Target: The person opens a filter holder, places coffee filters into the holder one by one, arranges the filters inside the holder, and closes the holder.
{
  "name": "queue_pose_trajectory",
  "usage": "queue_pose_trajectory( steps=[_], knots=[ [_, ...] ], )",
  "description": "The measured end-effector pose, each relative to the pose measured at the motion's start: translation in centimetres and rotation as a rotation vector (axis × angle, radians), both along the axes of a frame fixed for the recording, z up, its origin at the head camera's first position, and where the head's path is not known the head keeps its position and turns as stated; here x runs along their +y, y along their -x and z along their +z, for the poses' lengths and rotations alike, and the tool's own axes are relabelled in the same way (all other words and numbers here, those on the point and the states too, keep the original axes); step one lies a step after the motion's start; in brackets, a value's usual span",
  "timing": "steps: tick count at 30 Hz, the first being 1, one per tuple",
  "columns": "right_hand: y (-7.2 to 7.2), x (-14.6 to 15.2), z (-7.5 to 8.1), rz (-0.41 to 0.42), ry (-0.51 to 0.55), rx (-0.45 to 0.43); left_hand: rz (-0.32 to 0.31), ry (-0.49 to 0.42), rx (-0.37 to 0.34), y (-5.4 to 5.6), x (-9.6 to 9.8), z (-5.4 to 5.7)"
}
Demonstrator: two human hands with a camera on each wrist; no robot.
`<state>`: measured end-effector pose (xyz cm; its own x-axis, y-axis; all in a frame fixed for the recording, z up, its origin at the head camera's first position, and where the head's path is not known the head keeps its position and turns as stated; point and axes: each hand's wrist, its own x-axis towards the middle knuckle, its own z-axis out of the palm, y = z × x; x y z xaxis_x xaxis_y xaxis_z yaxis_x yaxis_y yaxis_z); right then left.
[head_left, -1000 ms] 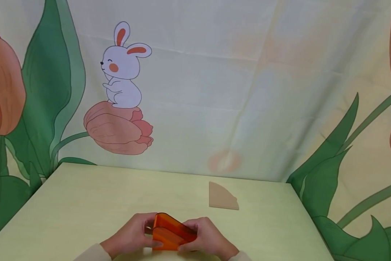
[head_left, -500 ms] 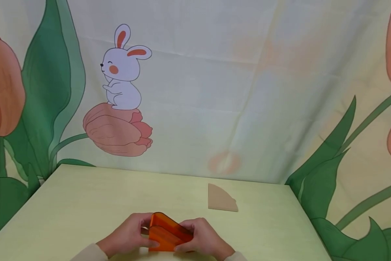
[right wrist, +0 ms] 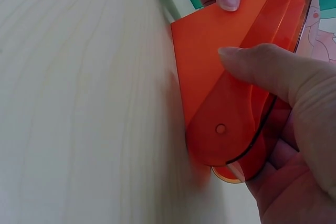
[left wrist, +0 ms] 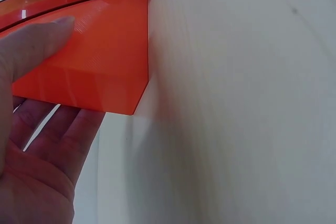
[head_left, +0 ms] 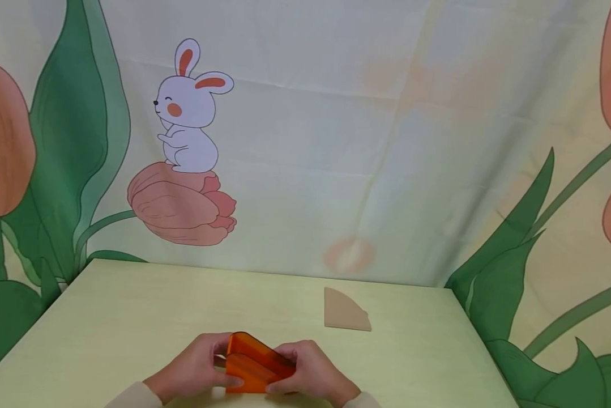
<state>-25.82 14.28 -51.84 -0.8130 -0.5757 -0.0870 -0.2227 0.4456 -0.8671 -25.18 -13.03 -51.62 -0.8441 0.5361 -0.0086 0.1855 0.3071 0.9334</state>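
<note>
Glossy plastic case [left wrist: 107,51], matt wood-grained table [right wrist: 79,103]

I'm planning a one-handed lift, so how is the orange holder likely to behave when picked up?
The orange holder is probably stiff: its front looks unbent between the left hand and right hand. It seems light for its size, being hollow and thin-walled. Its glossy surface may be somewhat slippery.

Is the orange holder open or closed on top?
Open: the head view shows the orange holder with a gap between its two walls.
</note>
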Motion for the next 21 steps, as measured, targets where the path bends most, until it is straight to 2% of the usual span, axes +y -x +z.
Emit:
queue_pose_trajectory(
  steps=[6, 14, 21],
  knots=[
    [0.1, -0.6, 0.0, -0.015, -0.009, -0.036, -0.005, -0.003, -0.02, 0.1, -0.5, -0.1],
    [0.2, -1.1, -0.4, -0.004, -0.01, 0.001, -0.009, 0.01, -0.006, 0.3, -1.1, -0.3],
    [0.1, -1.3, 0.0, 0.007, -0.044, 0.024, -0.002, 0.011, -0.037, 0.4, -1.3, -0.1]
  ],
)
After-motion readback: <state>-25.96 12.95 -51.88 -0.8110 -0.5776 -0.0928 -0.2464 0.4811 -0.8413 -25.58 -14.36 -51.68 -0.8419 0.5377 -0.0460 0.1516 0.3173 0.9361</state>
